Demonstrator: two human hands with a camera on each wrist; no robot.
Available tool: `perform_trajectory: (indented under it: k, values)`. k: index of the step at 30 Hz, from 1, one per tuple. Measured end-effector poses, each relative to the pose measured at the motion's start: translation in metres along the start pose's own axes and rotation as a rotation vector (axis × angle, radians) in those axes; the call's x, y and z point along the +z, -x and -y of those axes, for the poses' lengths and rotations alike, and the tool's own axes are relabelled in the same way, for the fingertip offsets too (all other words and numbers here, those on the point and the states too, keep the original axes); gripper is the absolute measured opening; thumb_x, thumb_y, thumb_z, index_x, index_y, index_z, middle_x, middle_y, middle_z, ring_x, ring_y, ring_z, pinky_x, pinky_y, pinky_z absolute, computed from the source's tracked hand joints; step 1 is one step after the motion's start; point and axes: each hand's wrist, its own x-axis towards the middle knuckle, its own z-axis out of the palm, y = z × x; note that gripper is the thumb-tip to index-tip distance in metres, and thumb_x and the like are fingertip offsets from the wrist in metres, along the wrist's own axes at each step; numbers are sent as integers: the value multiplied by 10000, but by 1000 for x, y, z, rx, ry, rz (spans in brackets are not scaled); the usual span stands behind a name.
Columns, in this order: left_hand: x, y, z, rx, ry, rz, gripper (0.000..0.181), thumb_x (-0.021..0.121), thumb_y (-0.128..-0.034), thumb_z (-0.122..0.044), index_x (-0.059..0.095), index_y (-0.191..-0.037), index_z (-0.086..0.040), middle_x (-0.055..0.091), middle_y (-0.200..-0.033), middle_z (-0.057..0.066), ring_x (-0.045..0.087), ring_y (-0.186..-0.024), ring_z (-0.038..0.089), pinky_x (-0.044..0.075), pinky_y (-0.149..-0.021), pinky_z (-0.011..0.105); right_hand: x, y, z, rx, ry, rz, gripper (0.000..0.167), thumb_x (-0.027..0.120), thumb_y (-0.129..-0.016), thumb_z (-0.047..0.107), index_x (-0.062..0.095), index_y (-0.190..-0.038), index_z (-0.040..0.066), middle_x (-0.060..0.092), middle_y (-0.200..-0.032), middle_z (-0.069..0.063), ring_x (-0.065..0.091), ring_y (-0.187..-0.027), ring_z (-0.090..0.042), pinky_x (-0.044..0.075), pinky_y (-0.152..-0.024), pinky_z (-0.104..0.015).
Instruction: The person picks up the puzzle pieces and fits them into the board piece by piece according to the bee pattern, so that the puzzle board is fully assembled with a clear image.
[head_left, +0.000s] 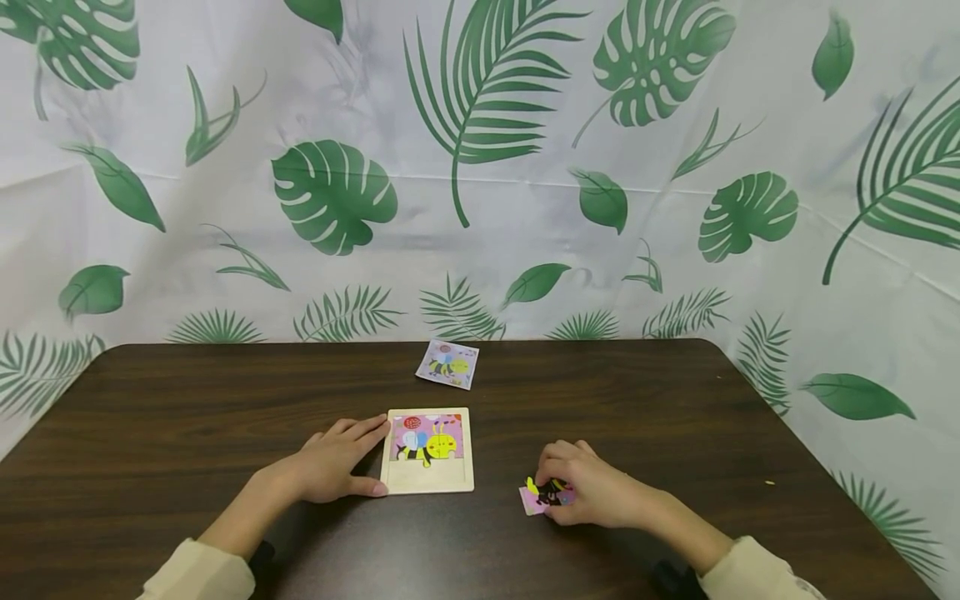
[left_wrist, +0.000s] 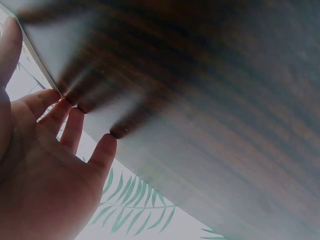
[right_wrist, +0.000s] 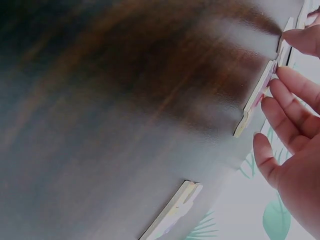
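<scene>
A square wooden puzzle board [head_left: 427, 481] lies on the table; its upper part holds joined pieces of a bee picture [head_left: 440, 446], and its lower strip shows bare wood. My left hand [head_left: 333, 462] rests at the board's left side, fingertips near the top corner and thumb near the bottom one. In the left wrist view, the fingers [left_wrist: 72, 127] are extended. To the right of the board, my right hand [head_left: 588, 487] pinches a dark and yellow puzzle piece [head_left: 551, 492] beside a pink piece [head_left: 531, 500]. The fingers partly hide these pieces.
Behind the board lies a picture card [head_left: 447, 365] with the same bee. The right wrist view shows a separate puzzle piece [right_wrist: 172, 210] flat on the dark wooden table [head_left: 225, 392]. A leaf-patterned curtain [head_left: 517, 242] hangs along the back and right.
</scene>
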Motion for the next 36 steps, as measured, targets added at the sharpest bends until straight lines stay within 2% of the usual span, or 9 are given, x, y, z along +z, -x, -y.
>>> perform_trajectory:
  k: [13, 16, 23, 30, 36]
  values:
    - [-2, 0, 0, 3, 16, 11, 826, 643, -786, -487, 339, -1403, -30, 290, -1447, 136, 281, -1254, 361, 241, -919, 620, -3, -8, -3, 19, -62, 16, 158, 725, -733, 144, 614, -844, 122, 517, -873, 91, 471, -836, -69, 296, -713, -285]
    - [-3, 0, 0, 2, 16, 10, 771, 618, -821, -462, 348, -1398, -28, 297, -1444, 136, 283, -1254, 361, 245, -918, 616, -4, -14, -3, 42, -72, 22, 155, 717, -740, 141, 617, -855, 115, 521, -890, 87, 480, -866, -77, 301, -725, -304]
    - [-3, -1, -1, -4, -1, -4, 579, 550, -910, -308, 375, -1383, -24, 330, -1424, 142, 299, -1248, 365, 250, -924, 611, -7, -34, 1, 75, -83, 31, 147, 713, -757, 170, 630, -869, 122, 524, -899, 87, 486, -883, -84, 306, -724, -306]
    - [-2, -3, -2, 13, -22, -34, 533, 551, -913, -273, 407, -1356, -13, 361, -1395, 153, 317, -1236, 370, 269, -911, 611, -6, -59, 11, 103, -95, 58, 172, 714, -763, 192, 652, -896, 104, 534, -897, 73, 493, -888, -95, 333, -764, -322]
    - [-3, -4, 0, 20, -42, -56, 550, 576, -897, -282, 416, -1346, -7, 367, -1388, 160, 322, -1232, 370, 279, -902, 614, 3, -84, 21, 127, -109, 95, 188, 722, -771, 214, 661, -908, 101, 536, -886, 66, 490, -863, -93, 337, -770, -316]
